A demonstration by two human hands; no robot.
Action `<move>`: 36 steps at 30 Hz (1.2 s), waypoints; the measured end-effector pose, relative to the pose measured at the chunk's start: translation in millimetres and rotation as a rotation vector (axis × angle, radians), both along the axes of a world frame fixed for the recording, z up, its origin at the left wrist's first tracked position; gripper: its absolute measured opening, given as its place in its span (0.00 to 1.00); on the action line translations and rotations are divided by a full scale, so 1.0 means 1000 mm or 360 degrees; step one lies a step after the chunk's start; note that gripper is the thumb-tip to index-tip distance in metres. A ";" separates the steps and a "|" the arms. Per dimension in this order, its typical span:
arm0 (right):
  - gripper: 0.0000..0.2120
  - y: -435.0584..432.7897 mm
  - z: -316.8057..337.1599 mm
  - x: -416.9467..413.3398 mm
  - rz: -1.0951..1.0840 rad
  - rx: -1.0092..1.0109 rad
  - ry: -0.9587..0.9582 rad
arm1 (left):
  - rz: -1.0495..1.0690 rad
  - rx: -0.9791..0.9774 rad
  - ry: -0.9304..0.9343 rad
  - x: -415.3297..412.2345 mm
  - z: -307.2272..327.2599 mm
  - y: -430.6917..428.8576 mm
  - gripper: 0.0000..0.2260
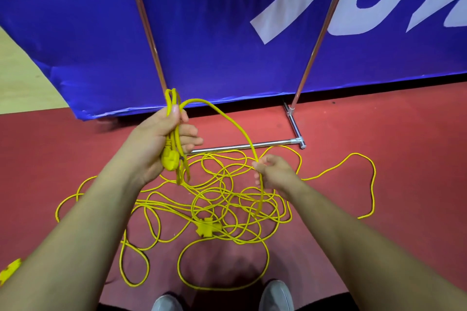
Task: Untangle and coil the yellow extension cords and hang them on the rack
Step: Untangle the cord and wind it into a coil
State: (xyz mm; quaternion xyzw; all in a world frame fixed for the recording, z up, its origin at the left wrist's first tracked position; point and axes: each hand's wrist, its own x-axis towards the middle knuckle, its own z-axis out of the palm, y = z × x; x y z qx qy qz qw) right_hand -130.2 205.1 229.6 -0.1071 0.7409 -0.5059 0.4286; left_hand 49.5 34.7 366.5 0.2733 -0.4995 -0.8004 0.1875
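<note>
A tangle of yellow extension cord (222, 199) lies in loose loops on the red floor, with a yellow multi-outlet socket (207, 227) in its middle. My left hand (161, 139) grips a small bundle of coiled loops together with a yellow plug (169, 159), held up above the pile. From that bundle a strand arcs over to my right hand (273, 171), which pinches it between thumb and fingers; the strand then drops into the tangle. The metal rack (293, 142) stands just behind, its two uprights rising in front of a blue banner.
A blue banner (214, 33) with white lettering hangs behind the rack. The rack's chrome foot bar (240, 146) lies along the floor at the pile's far edge. Another yellow connector (8, 271) shows at the lower left edge. My shoes (222, 296) are at the bottom.
</note>
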 end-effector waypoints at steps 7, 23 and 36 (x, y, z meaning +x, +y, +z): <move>0.13 -0.010 0.092 0.017 0.1386 0.0254 0.0511 | -0.0297 -0.0388 -0.0205 -0.019 -0.015 0.009 0.10; 0.05 0.009 0.063 -0.024 0.0231 -0.0494 0.0265 | -0.0408 0.0087 -0.0136 -0.014 0.001 0.019 0.08; 0.04 -0.038 0.154 0.005 0.0806 -0.0558 0.1072 | -0.0453 -0.0055 -0.0155 -0.017 0.001 0.021 0.10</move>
